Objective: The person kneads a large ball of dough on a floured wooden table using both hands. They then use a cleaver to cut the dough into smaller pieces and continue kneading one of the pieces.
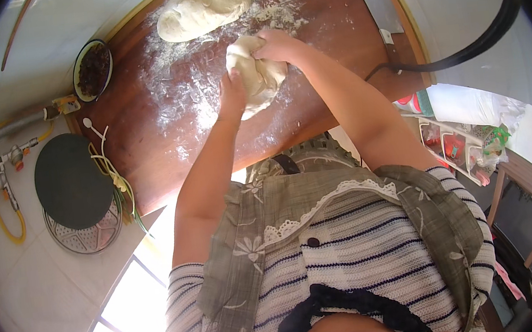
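Note:
A piece of pale dough lies between my hands on the floured wooden worktop. My left hand presses against its left side, thumb up on the dough. From the upper right, my right hand grips the dough's top edge, fingers partly hidden in its folds. Beyond my hands a larger mass of dough rests on scattered flour.
A bowl of dark filling stands at the back left, near spring onions. A cleaver lies at the right edge by a black cable. A dark round board is at the left wall.

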